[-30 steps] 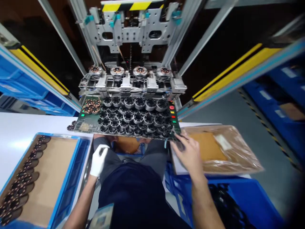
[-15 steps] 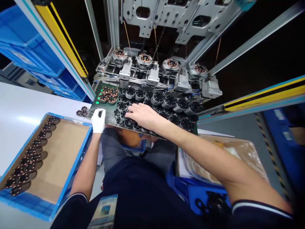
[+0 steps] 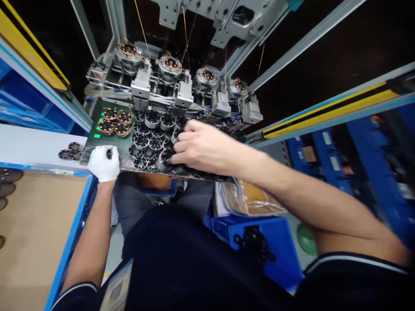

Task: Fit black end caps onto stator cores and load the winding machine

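My left hand (image 3: 104, 164), in a white glove, is closed at the front left edge of the green work plate (image 3: 112, 146). A small dark object (image 3: 109, 153) shows between its thumb and fingers. My bare right hand (image 3: 197, 146) reaches over the rows of black and silver ring-shaped cores (image 3: 141, 141). Its fingers are curled round a silver-sided core (image 3: 162, 160) near the front edge. Several copper-wound cores (image 3: 122, 129) sit at the plate's left end, beyond my left hand.
A winding machine (image 3: 184, 93) with copper-wound heads stands behind the plate. Three small wound cores (image 3: 74, 146) lie on the white table (image 3: 39, 144). A blue-rimmed tray (image 3: 73, 216) is at the left, a blue bin (image 3: 279, 246) below right.
The view has shifted right, so the plate and machine appear further left. My right hand's fingers are now round a core near the front edge. My left hand keeps its place by the plate.
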A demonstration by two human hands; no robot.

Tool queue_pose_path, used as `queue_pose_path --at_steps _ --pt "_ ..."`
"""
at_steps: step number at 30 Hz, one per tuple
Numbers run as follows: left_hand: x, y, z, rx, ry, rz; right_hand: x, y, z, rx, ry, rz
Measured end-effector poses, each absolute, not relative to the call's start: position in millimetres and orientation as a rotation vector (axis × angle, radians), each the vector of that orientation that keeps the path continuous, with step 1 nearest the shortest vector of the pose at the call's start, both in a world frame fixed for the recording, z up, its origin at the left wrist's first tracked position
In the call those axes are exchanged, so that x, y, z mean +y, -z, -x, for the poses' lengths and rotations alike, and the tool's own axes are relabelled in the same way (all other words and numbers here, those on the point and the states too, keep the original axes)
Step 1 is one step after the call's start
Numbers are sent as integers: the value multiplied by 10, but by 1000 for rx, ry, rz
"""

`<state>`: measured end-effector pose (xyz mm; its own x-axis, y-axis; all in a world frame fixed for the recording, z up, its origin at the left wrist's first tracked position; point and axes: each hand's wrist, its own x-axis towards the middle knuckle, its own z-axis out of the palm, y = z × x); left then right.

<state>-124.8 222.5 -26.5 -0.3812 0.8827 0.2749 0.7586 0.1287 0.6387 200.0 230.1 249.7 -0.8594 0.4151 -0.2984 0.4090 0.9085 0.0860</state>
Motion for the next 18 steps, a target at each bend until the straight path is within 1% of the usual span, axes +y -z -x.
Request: queue_pose_path --at_steps 2,4,7,10,14,18 --pt "2233 267 1254 2232 -1061 -1631 2277 -2695 -2443 2815 -19 -618" --pt "2244 266 1250 2251 -1041 -1616 2283 -2776 -2866 2911 -10 -661" --pt "2263 251 1230 2283 -1010 -1596 2332 -2686 -3329 2967 113 -804" --pt "2272 221 1210 2319 -977 -1587 2418 -2478 -3549 2913 230 -909" --pt "2270 183 1201 2359 -923 -1614 2508 -2289 -3623 2806 14 -836" --pt "2277 177 1197 2398 -888 -1620 2517 -2273 -3629 2793 -101 -724"
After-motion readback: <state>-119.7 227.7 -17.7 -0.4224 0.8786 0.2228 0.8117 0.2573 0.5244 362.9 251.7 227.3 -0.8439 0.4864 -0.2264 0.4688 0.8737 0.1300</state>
